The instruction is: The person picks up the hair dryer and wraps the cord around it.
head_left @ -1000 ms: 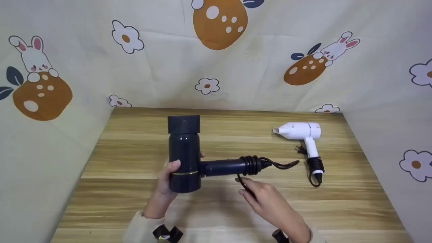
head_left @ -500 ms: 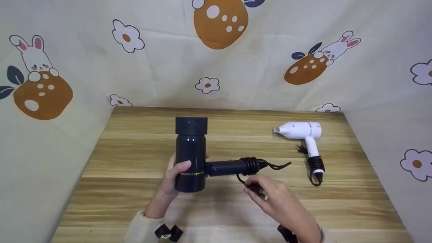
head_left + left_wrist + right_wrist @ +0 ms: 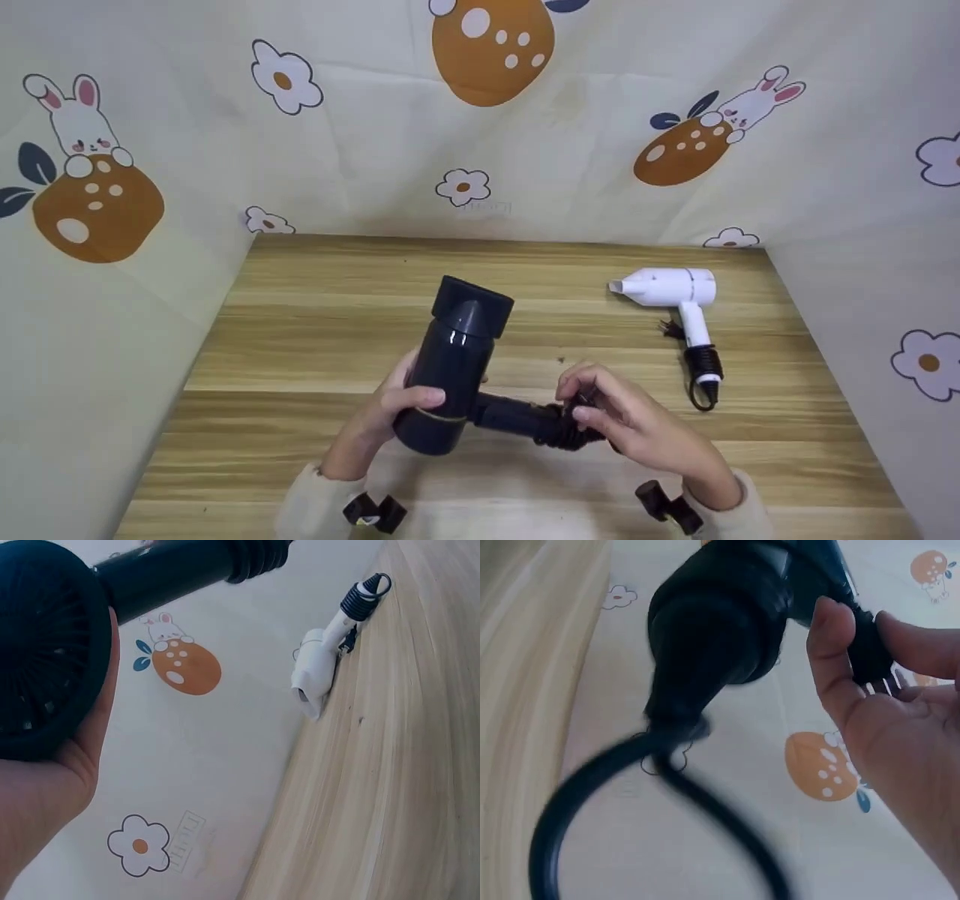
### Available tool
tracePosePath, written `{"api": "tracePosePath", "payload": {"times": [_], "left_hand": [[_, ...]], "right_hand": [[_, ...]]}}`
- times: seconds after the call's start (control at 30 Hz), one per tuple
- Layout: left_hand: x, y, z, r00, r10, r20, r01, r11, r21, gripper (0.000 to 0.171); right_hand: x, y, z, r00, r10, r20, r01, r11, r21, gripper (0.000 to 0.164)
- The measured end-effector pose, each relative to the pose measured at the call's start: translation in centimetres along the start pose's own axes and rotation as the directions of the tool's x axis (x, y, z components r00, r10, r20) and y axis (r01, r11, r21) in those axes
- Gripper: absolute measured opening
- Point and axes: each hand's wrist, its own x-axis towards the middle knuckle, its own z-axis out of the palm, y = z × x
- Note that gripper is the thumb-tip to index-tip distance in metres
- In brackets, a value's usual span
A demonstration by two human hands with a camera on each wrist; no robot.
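Note:
A dark navy hair dryer [image 3: 454,367] with a wide flat nozzle [image 3: 474,306] is held above the table, tilted so the nozzle leans right. My left hand [image 3: 390,409] grips its barrel, thumb across the near side; the left wrist view shows the round rear grille [image 3: 45,652] against the palm. Black cord [image 3: 556,429] is wound round the handle's end. My right hand [image 3: 637,420] is beside that end. Between its thumb and finger it pinches the black plug [image 3: 868,652], whose metal prongs show in the right wrist view. A cord loop [image 3: 555,802] hangs below the handle.
On the right of the wooden table [image 3: 300,322] lies a white hair dryer [image 3: 667,287], its black cord wound round the handle [image 3: 703,364] and its plug [image 3: 671,329] beside it. Printed cloth walls [image 3: 360,150] rise at the back and both sides.
The navy dryer has moved right and tipped, its nozzle swinging right and its handle end dropping. My right hand has risen with the plug, which is now close to the wound cord.

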Motion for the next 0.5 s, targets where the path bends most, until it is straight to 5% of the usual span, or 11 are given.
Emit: {"api": "tracePosePath", "payload": {"times": [0.2,0.3,0.4,0.5], "left_hand": [[0.3,0.3,-0.1,0.975,0.032,0.22,-0.006,0.993,-0.121,0.059],[0.5,0.3,0.0,0.954,0.046,0.295,-0.003,0.989,-0.146,0.06],[0.8,0.3,0.2,0.936,0.063,0.345,-0.018,0.991,-0.131,0.061],[1.1,0.3,0.4,0.923,0.076,0.378,-0.031,0.992,-0.124,0.062]], "right_hand": [[-0.4,1.7,-0.2,0.993,0.099,0.069,-0.114,0.957,0.267,0.02],[-0.5,3.0,0.6,0.989,0.096,0.116,-0.136,0.898,0.419,0.021],[-0.6,4.0,2.0,0.978,0.089,0.186,-0.184,0.785,0.592,0.024],[-0.7,4.2,3.9,0.956,0.086,0.28,-0.276,0.585,0.763,0.028]]}}
